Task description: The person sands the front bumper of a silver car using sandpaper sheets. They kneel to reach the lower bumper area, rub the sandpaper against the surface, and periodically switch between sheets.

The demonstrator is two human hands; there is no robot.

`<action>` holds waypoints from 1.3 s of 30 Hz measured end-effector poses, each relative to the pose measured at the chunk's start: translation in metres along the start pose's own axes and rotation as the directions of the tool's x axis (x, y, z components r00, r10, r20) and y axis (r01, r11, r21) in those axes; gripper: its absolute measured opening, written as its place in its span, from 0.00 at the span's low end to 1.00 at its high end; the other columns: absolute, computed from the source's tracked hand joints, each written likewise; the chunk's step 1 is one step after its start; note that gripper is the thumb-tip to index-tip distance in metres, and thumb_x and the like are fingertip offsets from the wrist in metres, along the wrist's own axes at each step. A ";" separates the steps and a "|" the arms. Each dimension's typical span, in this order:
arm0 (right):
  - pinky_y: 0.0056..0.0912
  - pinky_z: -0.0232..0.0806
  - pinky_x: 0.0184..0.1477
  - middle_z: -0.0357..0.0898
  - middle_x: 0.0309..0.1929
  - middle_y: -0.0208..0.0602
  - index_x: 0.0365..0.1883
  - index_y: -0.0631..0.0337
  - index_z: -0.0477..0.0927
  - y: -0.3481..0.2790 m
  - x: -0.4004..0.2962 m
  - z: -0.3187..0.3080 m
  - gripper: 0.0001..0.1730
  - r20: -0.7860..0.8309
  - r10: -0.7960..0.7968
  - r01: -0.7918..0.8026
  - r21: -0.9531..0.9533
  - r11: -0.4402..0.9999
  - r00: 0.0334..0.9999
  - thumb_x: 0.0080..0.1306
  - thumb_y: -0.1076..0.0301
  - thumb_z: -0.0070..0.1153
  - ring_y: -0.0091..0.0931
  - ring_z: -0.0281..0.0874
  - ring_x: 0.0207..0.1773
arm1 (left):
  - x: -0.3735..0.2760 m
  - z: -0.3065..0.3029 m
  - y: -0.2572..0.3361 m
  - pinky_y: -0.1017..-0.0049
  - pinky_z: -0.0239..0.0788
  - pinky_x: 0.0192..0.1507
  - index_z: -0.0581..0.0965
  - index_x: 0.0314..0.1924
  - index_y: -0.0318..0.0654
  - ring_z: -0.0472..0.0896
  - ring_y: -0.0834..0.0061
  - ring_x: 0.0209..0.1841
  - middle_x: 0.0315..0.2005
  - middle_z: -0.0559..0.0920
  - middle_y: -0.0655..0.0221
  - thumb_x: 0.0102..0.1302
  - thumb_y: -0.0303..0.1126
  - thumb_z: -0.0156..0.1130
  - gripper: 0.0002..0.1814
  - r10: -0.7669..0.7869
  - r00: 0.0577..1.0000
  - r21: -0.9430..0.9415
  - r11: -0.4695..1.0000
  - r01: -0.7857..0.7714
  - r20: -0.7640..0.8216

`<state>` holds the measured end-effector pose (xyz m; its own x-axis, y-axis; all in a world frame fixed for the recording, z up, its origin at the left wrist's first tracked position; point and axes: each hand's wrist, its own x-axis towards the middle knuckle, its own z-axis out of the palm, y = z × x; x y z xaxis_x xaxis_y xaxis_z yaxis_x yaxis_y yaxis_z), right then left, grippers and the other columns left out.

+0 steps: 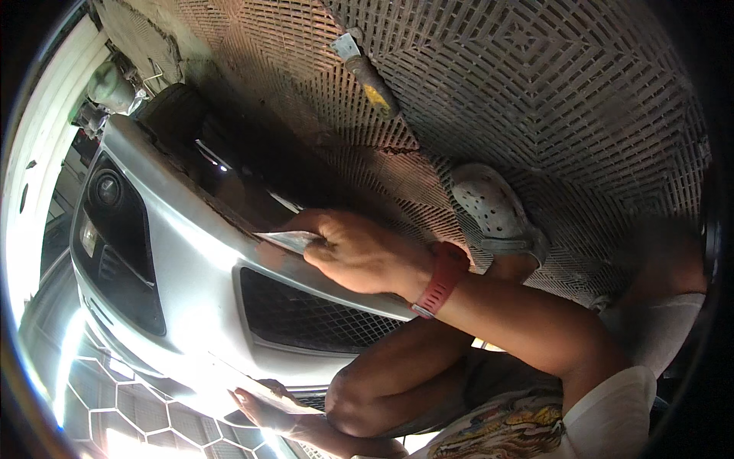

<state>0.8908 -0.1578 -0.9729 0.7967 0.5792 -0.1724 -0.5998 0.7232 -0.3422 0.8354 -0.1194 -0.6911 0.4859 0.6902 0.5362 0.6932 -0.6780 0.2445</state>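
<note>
A silver car's front bumper fills the middle left. My right hand, with a red watch strap at the wrist, grips a thin, pale flat piece, perhaps a spreader blade, against the bumper's lower edge. Beside it the bumper bears a reddish-brown patch. My left hand is lower in the picture, near the hood's front edge, and holds a thin flat plate. Strong glare hides part of that plate, and what it is cannot be told.
A putty knife or scraper with a worn dark and yellow handle lies on the slatted floor mat. A foot in a grey clog stands nearby. The headlight, mesh grille, tire and a bent knee surround the hands.
</note>
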 end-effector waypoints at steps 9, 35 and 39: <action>0.43 0.68 0.69 0.75 0.65 0.43 0.70 0.59 0.74 -0.030 -0.037 0.027 0.32 -0.151 -0.195 0.151 -0.258 0.954 0.969 0.65 0.76 0.59 0.41 0.74 0.66 | 0.001 0.003 -0.001 0.73 0.68 0.53 0.71 0.71 0.39 0.75 0.74 0.50 0.62 0.75 0.65 0.78 0.46 0.57 0.28 0.056 0.998 -0.002 0.998 -0.056 0.020; 0.53 0.66 0.67 0.79 0.57 0.37 0.68 0.54 0.74 0.000 -0.061 -0.013 0.28 0.001 -0.595 0.491 -0.565 0.663 0.804 0.68 0.68 0.55 0.37 0.76 0.61 | 0.034 -0.019 -0.034 0.53 0.57 0.75 0.70 0.72 0.32 0.69 0.55 0.75 0.71 0.72 0.50 0.72 0.42 0.62 0.33 0.348 0.937 0.195 0.917 -0.349 0.037; 0.46 0.73 0.57 0.84 0.52 0.52 0.65 0.57 0.79 -0.009 -0.035 -0.023 0.26 -0.140 0.020 -0.029 -0.066 0.997 0.990 0.68 0.76 0.53 0.45 0.82 0.48 | 0.048 -0.025 -0.045 0.57 0.58 0.76 0.69 0.73 0.33 0.65 0.61 0.76 0.75 0.67 0.53 0.74 0.37 0.60 0.31 0.274 0.955 -0.093 0.960 -0.265 0.113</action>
<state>0.8698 -0.1930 -0.9855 0.7872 0.5351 -0.3066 -0.6167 0.6797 -0.3971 0.8141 -0.0616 -0.6561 0.7141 0.5018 0.4882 0.4871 -0.8570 0.1683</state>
